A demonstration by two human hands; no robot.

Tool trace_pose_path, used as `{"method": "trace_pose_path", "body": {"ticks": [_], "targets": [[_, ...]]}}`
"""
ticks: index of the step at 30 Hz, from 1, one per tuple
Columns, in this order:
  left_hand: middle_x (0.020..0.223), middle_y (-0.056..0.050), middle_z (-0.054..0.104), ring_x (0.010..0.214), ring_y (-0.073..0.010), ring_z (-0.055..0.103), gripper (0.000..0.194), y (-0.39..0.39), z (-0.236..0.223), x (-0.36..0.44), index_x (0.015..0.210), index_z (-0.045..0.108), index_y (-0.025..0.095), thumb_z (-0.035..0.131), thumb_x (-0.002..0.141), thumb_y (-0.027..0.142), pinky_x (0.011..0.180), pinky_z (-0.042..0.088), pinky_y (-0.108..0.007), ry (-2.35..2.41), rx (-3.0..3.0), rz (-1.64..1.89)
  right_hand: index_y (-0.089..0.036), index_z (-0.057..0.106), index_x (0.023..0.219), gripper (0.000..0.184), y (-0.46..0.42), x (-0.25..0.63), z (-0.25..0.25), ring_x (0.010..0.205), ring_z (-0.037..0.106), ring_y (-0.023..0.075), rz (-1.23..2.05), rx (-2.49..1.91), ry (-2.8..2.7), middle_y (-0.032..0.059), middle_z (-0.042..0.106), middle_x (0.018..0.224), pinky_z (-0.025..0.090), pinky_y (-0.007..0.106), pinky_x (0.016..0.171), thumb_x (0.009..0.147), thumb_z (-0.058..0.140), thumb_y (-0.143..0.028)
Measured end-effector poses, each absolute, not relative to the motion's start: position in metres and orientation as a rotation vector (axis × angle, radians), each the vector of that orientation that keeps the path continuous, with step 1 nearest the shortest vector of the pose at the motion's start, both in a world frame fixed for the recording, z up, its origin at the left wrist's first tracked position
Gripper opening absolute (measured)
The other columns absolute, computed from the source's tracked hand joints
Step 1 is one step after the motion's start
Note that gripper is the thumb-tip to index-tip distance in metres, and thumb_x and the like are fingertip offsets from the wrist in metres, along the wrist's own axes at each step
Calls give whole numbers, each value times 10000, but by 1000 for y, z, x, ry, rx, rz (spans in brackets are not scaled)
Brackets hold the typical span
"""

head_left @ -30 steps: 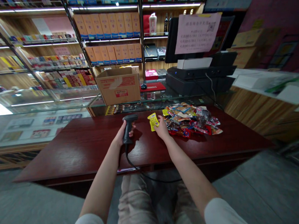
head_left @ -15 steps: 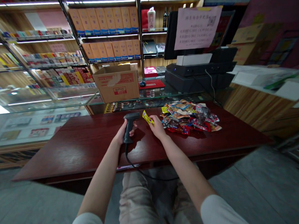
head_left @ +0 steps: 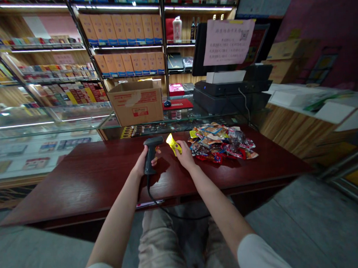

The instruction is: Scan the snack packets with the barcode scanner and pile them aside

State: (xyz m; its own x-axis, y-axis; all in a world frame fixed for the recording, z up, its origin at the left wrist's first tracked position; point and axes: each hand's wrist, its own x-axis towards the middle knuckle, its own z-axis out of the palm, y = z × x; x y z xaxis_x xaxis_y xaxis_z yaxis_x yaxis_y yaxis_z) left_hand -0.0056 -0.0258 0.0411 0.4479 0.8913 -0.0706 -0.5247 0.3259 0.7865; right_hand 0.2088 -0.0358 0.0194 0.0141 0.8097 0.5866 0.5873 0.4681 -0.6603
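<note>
My left hand (head_left: 143, 163) is wrapped round the handle of a black corded barcode scanner (head_left: 150, 153), held upright over the dark red table (head_left: 88, 178). My right hand (head_left: 184, 157) pinches a small yellow snack packet (head_left: 172, 144) and holds it tilted just to the right of the scanner's head. A pile of several colourful snack packets (head_left: 221, 142) lies on the table to the right of my right hand.
An open cardboard box (head_left: 137, 101) stands on the glass counter behind the table. A black till with a screen and a pink paper notice (head_left: 226, 41) is at the back right. Shelves of boxed goods (head_left: 122, 31) fill the back wall. A wooden counter (head_left: 301, 131) runs along the right.
My right hand has brought the yellow packet left from the pile's edge to the scanner's head and turned it edge-on. My left hand keeps its grip on the scanner.
</note>
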Motion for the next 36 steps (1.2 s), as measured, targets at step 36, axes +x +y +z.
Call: {"method": "trace_pose_path", "body": {"ticks": [36], "targets": [[910, -29, 693, 753, -86, 651, 121, -35, 79, 118, 974, 580, 171, 591, 938, 287, 725, 528, -186, 805, 649, 1342, -238, 585, 930, 265, -56, 314, 63, 978, 596, 251, 756, -1145, -1289, 58, 645, 969, 455, 407, 939, 759, 682, -416]]}}
